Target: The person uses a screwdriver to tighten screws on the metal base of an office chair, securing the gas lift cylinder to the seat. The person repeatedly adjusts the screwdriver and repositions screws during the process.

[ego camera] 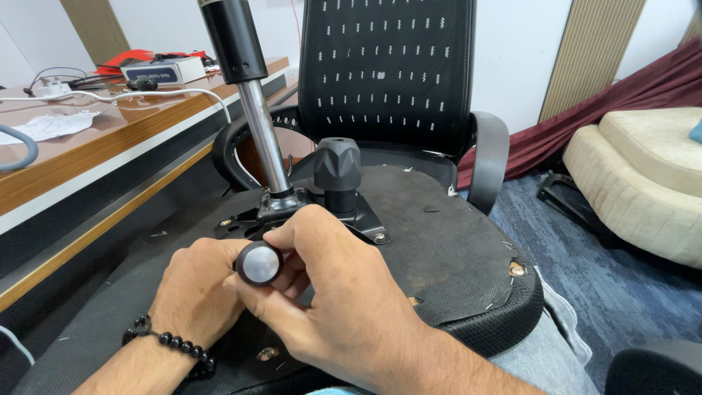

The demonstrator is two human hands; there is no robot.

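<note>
Head view, near to far. Nearest the camera, the left hand point(196, 289), a black bead bracelet point(170, 342) on its wrist, and the right hand point(333, 292) meet at 6 o'clock over an upturned office chair seat point(446, 249). The right hand's fingers are wrapped around a short black lever whose rounded grey end cap point(259, 263) faces the camera; the left hand is curled beside and partly under it, touching the lever, though whether it truly clasps it cannot be told.

Just beyond, toward 12 o'clock, the metal mechanism plate point(362, 219) lies flat on the seat underside, with a bolt head visible at its near corner. A faceted black tension knob point(337, 167) stands on the plate, and the gas-lift column point(252, 95) rises from it at 11 o'clock. Judged from this, plate, knob and column are mounted, and the lever is the part in work; a bare screw hole point(517, 268) shows at 3 o'clock.

Farther off: the mesh backrest point(387, 66), a wooden desk point(95, 139) at 10 o'clock, a cream sofa point(643, 175) at 2 o'clock. No container shows any contents.
</note>
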